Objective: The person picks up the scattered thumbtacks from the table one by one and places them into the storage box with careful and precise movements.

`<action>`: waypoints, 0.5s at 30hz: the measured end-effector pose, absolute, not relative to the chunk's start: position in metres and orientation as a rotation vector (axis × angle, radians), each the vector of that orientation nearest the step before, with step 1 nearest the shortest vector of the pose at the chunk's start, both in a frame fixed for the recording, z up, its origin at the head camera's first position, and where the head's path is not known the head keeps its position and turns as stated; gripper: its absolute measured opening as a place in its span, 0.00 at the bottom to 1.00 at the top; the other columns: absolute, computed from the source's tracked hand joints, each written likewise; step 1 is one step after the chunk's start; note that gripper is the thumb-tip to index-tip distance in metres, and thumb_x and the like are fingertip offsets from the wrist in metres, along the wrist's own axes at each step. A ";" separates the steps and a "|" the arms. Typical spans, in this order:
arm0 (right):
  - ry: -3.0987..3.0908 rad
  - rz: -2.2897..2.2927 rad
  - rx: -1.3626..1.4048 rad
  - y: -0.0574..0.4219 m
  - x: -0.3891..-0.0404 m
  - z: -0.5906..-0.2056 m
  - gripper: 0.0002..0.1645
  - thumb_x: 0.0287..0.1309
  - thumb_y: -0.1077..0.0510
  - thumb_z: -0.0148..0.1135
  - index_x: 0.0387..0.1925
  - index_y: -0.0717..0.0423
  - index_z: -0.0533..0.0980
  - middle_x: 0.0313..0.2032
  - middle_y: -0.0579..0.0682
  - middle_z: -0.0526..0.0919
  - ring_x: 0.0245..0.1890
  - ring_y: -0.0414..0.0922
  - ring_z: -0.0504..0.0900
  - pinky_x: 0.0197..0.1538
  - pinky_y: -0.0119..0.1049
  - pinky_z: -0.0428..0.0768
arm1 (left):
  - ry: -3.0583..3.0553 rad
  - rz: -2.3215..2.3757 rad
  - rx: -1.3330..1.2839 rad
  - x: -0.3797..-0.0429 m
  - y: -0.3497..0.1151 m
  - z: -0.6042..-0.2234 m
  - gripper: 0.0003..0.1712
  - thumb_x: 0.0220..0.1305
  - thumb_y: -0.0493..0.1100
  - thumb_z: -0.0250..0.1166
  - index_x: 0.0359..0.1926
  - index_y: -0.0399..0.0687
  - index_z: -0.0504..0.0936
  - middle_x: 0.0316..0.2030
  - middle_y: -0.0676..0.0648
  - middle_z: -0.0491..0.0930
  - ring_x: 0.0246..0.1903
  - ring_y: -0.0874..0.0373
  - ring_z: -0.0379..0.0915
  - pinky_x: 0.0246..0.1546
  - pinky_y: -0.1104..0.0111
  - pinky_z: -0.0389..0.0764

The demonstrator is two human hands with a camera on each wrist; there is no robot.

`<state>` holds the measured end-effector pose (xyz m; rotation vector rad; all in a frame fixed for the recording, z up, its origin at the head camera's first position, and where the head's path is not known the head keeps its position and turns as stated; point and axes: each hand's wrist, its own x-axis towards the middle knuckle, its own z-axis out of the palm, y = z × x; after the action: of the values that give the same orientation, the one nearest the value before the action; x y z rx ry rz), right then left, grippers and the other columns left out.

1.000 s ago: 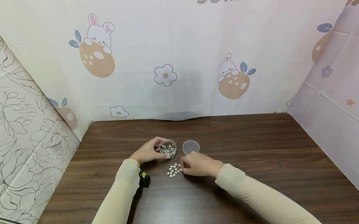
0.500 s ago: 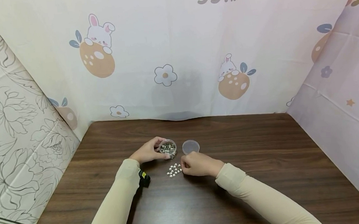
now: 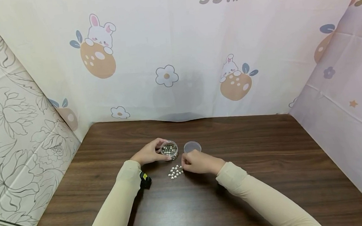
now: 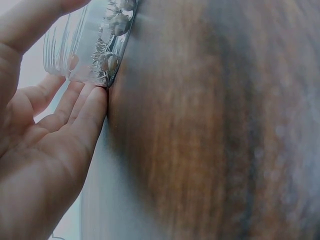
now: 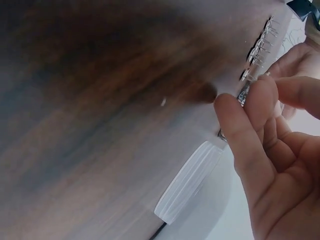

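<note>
My left hand holds a clear round jar by its side, fingers and thumb curved about it. Silvery thumbtacks fill part of the jar, and their heads and points show through its wall. Just in front of the jar, a cluster of loose thumbtacks lies on the table; in the right wrist view their points stand up. My right hand is at the right side of this cluster. Its thumb and fingertips meet in a pinch, with a tiny shiny bit of a thumbtack showing there; the fingers hide the remainder.
A clear round lid lies right of the jar, just beyond the right hand. A black strap device with a yellow mark sits by the left cuff. The brown wooden table meets a printed curtain at the back.
My right hand has shifted slightly away from the near edge, up off the right side of the loose thumbtacks, and now overlaps more of the lid. The left hand and jar stay put.
</note>
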<state>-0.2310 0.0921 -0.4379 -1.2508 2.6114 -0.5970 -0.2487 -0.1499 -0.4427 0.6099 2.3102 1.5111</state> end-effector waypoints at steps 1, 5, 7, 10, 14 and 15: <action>2.615 -0.608 -1.253 0.092 -0.232 -0.438 0.06 0.58 0.62 0.54 0.27 0.50 0.74 0.16 0.38 0.69 0.16 0.31 0.65 0.21 0.25 0.69 | 2.306 1.510 0.612 -0.249 -0.150 -0.443 0.39 0.49 0.38 0.72 0.60 0.31 0.64 0.56 0.33 0.69 0.57 0.44 0.64 0.62 0.51 0.65; 2.638 -0.679 -1.243 0.089 -0.235 -0.436 0.05 0.61 0.60 0.54 0.29 0.51 0.73 0.16 0.39 0.71 0.15 0.31 0.65 0.20 0.26 0.69 | 2.295 1.501 0.610 -0.250 -0.150 -0.444 0.40 0.49 0.39 0.72 0.60 0.32 0.63 0.58 0.33 0.68 0.58 0.44 0.63 0.63 0.51 0.65; 2.661 -0.706 -1.240 0.087 -0.237 -0.435 0.05 0.62 0.59 0.54 0.30 0.52 0.73 0.17 0.40 0.73 0.15 0.32 0.66 0.19 0.26 0.69 | 2.304 1.495 0.599 -0.253 -0.150 -0.448 0.40 0.50 0.40 0.72 0.61 0.33 0.63 0.58 0.34 0.68 0.58 0.45 0.63 0.63 0.52 0.65; 2.722 -0.715 -1.234 0.083 -0.240 -0.433 0.04 0.63 0.59 0.54 0.32 0.51 0.74 0.19 0.39 0.74 0.16 0.32 0.67 0.21 0.27 0.72 | 2.329 1.505 0.583 -0.259 -0.151 -0.459 0.40 0.49 0.41 0.73 0.60 0.36 0.64 0.57 0.37 0.69 0.57 0.48 0.64 0.63 0.51 0.65; 2.789 -0.725 -1.193 0.079 -0.244 -0.432 0.04 0.62 0.58 0.54 0.32 0.50 0.74 0.21 0.38 0.76 0.18 0.32 0.69 0.24 0.28 0.74 | 2.356 1.498 0.563 -0.266 -0.153 -0.472 0.40 0.46 0.45 0.75 0.59 0.43 0.66 0.56 0.43 0.71 0.56 0.54 0.66 0.62 0.54 0.67; 2.794 -0.734 -1.183 0.078 -0.245 -0.431 0.03 0.62 0.58 0.54 0.32 0.50 0.74 0.21 0.39 0.77 0.18 0.32 0.69 0.24 0.28 0.74 | 2.358 1.497 0.565 -0.266 -0.153 -0.474 0.40 0.46 0.45 0.75 0.59 0.44 0.67 0.55 0.44 0.72 0.55 0.55 0.67 0.62 0.55 0.67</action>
<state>-0.2454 0.0778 -0.4315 -1.1832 2.7940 -0.7337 -0.2665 -0.1532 -0.4735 0.5646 2.3579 1.4973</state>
